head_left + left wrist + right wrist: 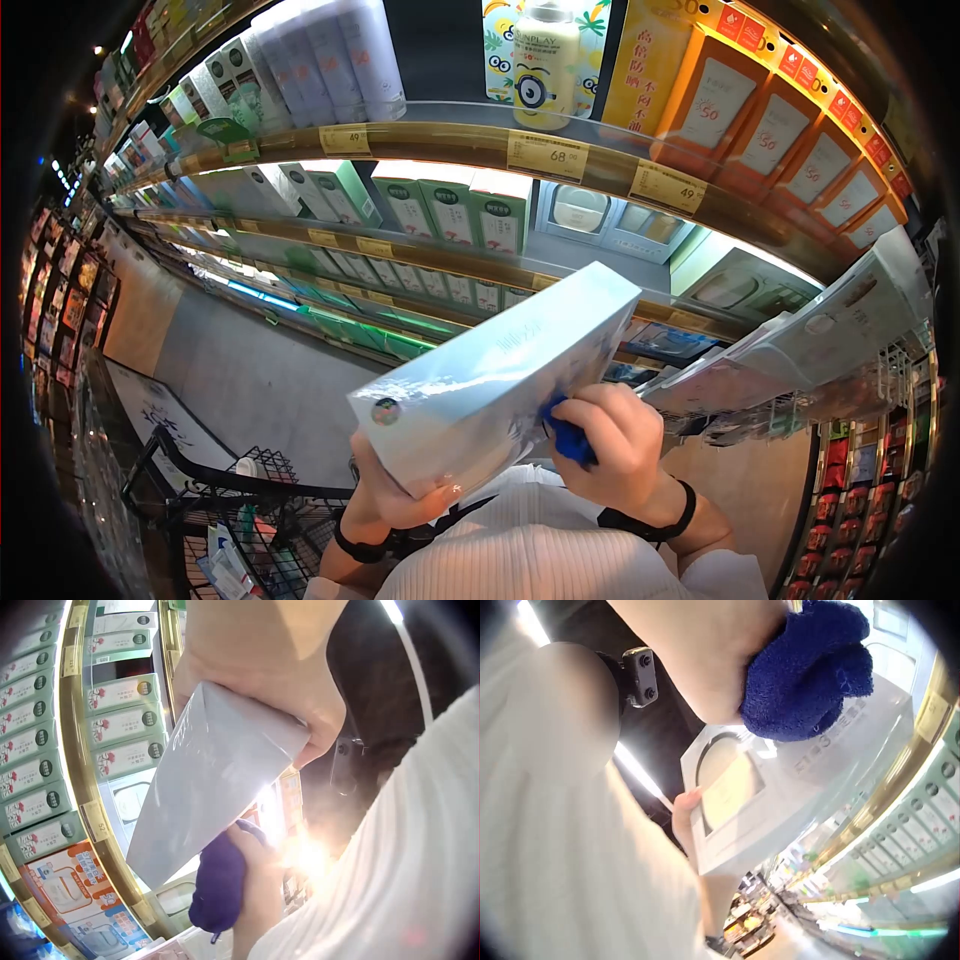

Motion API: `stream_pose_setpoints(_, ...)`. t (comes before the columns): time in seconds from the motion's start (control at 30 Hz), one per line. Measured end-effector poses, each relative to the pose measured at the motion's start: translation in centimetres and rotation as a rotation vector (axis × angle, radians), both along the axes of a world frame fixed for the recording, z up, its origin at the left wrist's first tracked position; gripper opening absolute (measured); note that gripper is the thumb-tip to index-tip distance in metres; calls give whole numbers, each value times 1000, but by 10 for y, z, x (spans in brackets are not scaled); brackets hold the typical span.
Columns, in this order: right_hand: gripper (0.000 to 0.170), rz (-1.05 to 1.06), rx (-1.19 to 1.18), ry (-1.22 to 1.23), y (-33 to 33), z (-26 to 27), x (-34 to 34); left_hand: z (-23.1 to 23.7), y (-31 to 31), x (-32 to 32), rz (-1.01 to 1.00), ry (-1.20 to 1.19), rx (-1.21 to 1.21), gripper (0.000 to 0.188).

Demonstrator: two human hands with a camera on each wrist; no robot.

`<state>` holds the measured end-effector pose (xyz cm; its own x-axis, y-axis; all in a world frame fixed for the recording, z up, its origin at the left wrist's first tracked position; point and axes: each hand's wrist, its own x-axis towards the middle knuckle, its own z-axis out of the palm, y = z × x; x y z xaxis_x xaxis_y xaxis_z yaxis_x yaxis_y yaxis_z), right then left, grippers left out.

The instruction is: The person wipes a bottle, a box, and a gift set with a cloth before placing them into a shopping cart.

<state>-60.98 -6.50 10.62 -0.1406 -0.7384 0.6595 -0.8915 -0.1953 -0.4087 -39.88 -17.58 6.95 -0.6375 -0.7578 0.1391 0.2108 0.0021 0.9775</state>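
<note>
A long pale white-blue box (500, 365) is held up tilted before the chest, in front of the shelves. My left hand (400, 490) grips its lower left end, thumb on the near face. Bunched in my right hand (615, 435) is a dark blue terry cloth (806, 675), which lies against the box's near side. In the right wrist view the box shows a round window with printed characters beside it. From the left wrist view, the cloth (219, 881) hangs right beside the box's edge.
Shelves with gold price rails (430, 140) carry green-and-white boxes (455, 210), lilac bottles (330, 60) and orange sunscreen packs (775, 130). A black wire basket cart (240, 520) stands at lower left. Hanging packs (800, 350) jut out on the right.
</note>
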Motion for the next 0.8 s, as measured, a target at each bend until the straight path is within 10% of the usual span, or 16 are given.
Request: stream_pose_setpoints(0.8, 33, -12, -72, -49, 3, -12, -3, 0, 2, 7, 6, 53, 7, 58)
